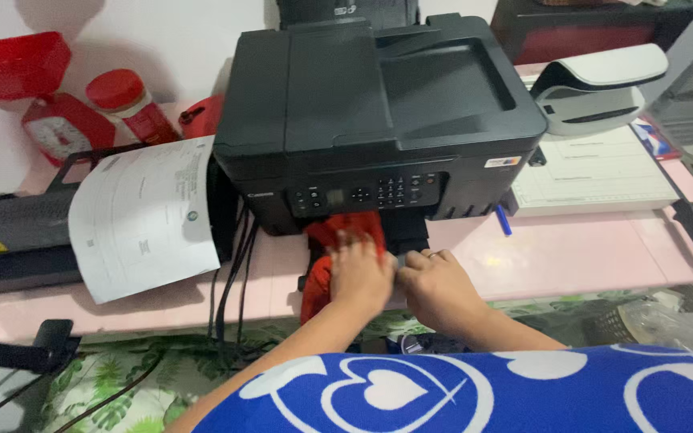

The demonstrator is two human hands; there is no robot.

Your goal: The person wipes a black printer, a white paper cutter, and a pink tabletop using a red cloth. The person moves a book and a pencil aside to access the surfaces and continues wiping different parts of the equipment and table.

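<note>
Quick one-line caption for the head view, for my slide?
Both hands, left hand and right hand, press a red cloth against the black printer front.

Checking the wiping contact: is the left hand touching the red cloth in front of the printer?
Touching. The head view shows the left hand pressed onto the red cloth, fingers overlapping its folds below the black printer.
</note>
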